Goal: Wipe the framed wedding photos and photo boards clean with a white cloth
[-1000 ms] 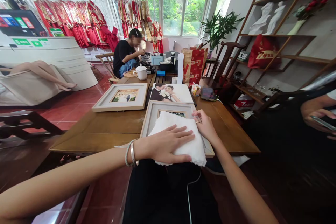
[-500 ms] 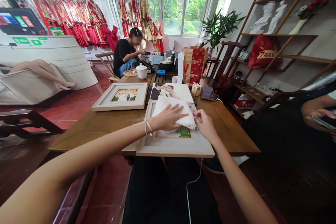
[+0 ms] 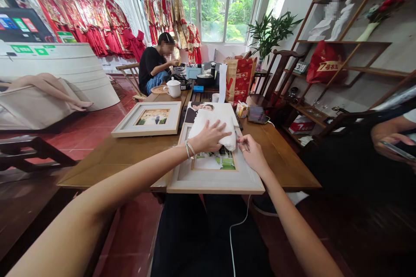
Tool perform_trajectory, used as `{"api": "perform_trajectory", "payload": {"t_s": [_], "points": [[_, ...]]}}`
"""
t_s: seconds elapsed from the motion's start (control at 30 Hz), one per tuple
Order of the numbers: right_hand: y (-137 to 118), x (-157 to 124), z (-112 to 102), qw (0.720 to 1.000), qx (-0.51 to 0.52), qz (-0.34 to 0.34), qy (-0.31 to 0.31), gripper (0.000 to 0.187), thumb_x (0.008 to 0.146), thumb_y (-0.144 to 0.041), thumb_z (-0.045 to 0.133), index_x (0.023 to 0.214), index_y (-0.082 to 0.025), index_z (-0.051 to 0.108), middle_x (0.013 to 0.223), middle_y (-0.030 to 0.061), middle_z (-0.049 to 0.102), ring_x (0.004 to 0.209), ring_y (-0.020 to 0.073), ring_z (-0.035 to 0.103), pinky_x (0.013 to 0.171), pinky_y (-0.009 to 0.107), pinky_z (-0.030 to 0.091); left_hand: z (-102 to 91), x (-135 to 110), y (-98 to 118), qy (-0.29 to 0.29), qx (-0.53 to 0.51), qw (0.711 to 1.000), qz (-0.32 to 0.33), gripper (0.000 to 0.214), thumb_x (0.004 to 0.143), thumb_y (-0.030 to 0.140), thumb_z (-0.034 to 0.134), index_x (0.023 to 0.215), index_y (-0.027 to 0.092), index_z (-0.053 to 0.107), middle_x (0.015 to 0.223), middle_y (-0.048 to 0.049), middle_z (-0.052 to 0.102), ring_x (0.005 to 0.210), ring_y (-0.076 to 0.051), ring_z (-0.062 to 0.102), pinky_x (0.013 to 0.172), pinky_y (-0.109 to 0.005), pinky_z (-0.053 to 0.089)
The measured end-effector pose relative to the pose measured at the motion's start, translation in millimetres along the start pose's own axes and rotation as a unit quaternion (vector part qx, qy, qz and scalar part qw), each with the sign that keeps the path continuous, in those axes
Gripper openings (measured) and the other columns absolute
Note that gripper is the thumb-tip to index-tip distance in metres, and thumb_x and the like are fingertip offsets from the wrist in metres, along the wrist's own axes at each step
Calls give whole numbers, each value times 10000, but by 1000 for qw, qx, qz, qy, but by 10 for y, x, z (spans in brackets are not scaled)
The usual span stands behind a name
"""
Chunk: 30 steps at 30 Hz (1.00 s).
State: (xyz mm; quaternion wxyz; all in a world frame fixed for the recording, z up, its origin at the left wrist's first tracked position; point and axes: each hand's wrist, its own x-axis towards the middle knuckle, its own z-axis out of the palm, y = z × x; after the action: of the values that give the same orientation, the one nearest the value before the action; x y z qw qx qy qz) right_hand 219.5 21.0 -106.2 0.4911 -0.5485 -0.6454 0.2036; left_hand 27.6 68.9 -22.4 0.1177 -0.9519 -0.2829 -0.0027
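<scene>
A pale wooden picture frame point(image 3: 214, 179) lies flat on the near edge of the wooden table point(image 3: 130, 156), with a photo under its glass. My left hand point(image 3: 209, 136) rests flat, fingers spread, on a white cloth point(image 3: 211, 125) at the frame's far end. My right hand point(image 3: 253, 151) sits on the frame's right side, fingers pinched together at the cloth's corner; I cannot make out what they hold. A ring shows on one finger and bracelets on my left wrist.
A second framed photo point(image 3: 147, 117) lies to the left and an unframed wedding print point(image 3: 195, 110) beyond the cloth. Farther back are a teapot point(image 3: 173, 88), boxes and a red bag point(image 3: 239, 78). A person sits at the table's far end; another person's hand with a phone point(image 3: 390, 143) is at right.
My left hand has pushed the white cloth from the frame's near end to its far end, uncovering the photo. My right hand has stayed on the frame's right side.
</scene>
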Motion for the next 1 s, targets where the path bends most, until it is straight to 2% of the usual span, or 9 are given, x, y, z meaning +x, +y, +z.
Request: {"api": "perform_trajectory", "payload": {"t_s": [0.13,0.33,0.47,0.57,0.63,0.73,0.9,1.0], "points": [[-19,-8,-6,1000,1,-7,-4,88,744,-209,479,822,-243,456,987,84,654,1079,248,594,927,426,428,-86,-115,224,-40,-52,998,-23,563,819,269,454,1380,233,415,1390,-141,430,1282,-382,334,947,-624,330],[-20,-10,-6,1000,12,-1,-1,70,755,-217,471,808,-251,441,976,54,655,1154,230,564,969,433,410,-360,-552,878,-56,-73,996,-16,525,790,343,500,1285,167,498,1163,-172,590,1026,-353,566,782,-482,483],[2,-8,-5,1000,5,-10,-5,89,753,-199,462,823,-249,440,1005,60,652,1162,225,564,987,434,400,-486,-865,1210,-50,7,999,-8,595,789,318,517,1319,58,445,1289,-286,499,1146,-421,513,813,-513,477],[11,-10,-5,1000,6,-12,-3,94,749,-198,464,824,-249,440,1004,65,655,1165,228,562,980,439,406,-462,-965,1283,-40,46,998,-26,578,801,241,494,1334,27,430,1304,-320,475,1160,-433,509,808,-528,478],[12,-11,-4,1000,8,-12,-4,91,748,-202,467,821,-250,442,1002,66,657,1158,231,565,974,444,412,-397,-948,1243,-41,59,996,-58,577,791,232,513,1335,52,440,1313,-305,478,1163,-434,508,820,-548,469],[16,-11,-4,1000,7,-9,-3,88,752,-204,473,822,-249,444,1001,67,656,1149,232,570,973,452,409,-270,-831,1053,-60,75,988,-122,591,771,244,562,1339,120,451,1339,-252,485,1184,-435,490,855,-580,443],[20,-13,-5,1000,11,-3,-8,74,769,-211,469,827,-250,444,1021,70,653,1176,231,553,983,453,397,-102,-581,490,-47,61,984,-162,603,782,213,558,1363,158,406,1409,-238,405,1265,-436,386,908,-630,371],[2,-16,-6,1000,15,0,-9,69,772,-211,467,821,-250,439,1021,77,654,1179,230,551,984,445,397,-81,-471,140,-17,35,986,-162,569,773,242,572,1323,169,447,1367,-214,447,1251,-393,392,928,-558,373]]}}
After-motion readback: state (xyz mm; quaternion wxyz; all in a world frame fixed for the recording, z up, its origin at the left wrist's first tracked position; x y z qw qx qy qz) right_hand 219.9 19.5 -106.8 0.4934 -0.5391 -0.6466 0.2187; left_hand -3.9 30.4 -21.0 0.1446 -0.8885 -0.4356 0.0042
